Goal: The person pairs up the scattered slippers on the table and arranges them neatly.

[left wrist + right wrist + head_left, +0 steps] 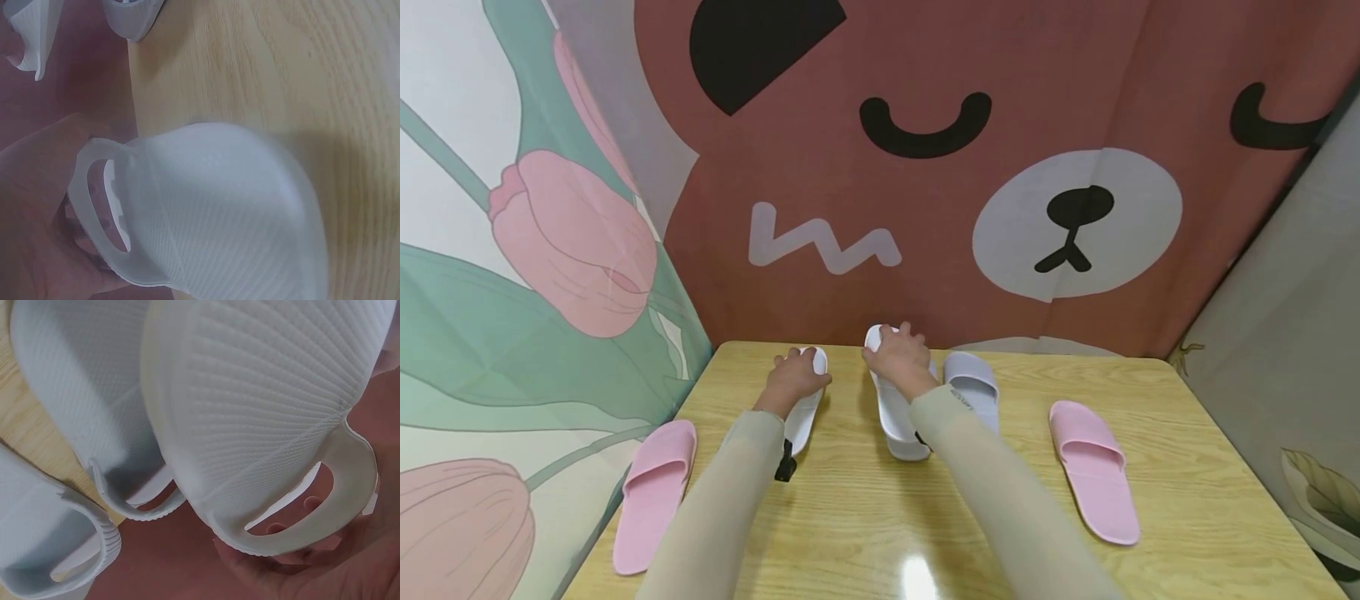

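My left hand [793, 382] grips a white slipper [806, 421] by its strap end. In the left wrist view that slipper [231, 206] is tilted, its ribbed footbed facing the camera, with the hand [37, 206] curled round the strap. Farther right, my right hand [898, 358] holds another white slipper [887, 404] by the strap end, fingers showing through the opening in the right wrist view. Just beneath it is a further whitish slipper [87, 381], mostly covered in the head view. To its right lies a pale grey-white slipper [973, 383], partly behind the right forearm.
A pink slipper [655, 496] lies at the left of the wooden table [850, 533], and a second pink slipper [1093, 475] at the right. Behind the table's back edge hangs a cloth with a bear face [925, 192]. A tulip-printed cloth [572, 242] borders the left side.
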Demonstrator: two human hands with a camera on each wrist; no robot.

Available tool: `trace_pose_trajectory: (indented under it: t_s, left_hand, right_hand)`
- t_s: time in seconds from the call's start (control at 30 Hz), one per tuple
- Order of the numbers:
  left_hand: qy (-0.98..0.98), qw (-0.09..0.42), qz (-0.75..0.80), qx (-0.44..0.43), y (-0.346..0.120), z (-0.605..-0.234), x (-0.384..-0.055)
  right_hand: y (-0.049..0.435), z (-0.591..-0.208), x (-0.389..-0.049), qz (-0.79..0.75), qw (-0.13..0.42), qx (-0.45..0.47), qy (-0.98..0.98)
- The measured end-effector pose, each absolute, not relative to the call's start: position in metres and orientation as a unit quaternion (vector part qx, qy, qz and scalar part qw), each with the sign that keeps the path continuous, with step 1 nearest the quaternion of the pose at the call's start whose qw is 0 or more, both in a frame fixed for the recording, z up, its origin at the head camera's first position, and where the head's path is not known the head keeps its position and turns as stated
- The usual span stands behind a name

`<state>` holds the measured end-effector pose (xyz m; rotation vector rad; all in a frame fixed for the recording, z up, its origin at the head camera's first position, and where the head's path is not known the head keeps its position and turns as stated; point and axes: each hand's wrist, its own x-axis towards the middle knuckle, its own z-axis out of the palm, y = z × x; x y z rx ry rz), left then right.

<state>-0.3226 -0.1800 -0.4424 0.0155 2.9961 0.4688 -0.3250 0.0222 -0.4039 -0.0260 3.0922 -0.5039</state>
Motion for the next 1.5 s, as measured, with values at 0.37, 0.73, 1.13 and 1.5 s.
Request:
trace_pose_trajectory:
  t_s: [0.37, 0.73, 1.13, 1.5]
  left_hand:
    - [0.987, 0.053, 0.150, 0.003, -0.179, -0.443, -0.326]
    - [0.987, 0.058, 0.151, 0.004, -0.180, -0.444, -0.330]
    - [0.987, 0.046, 0.156, 0.002, -0.181, -0.448, -0.331]
    - [0.986, 0.048, 0.159, 0.002, -0.182, -0.450, -0.332]
  right_hand:
    - [0.013, -0.410, -0.326, -0.167, -0.002, -0.010, 0.986]
    - [0.006, -0.415, -0.327, -0.176, -0.006, -0.014, 0.984]
    - [-0.006, -0.421, -0.323, -0.188, -0.018, -0.020, 0.982]
    - [-0.015, -0.426, -0.328, -0.195, -0.004, -0.002, 0.981]
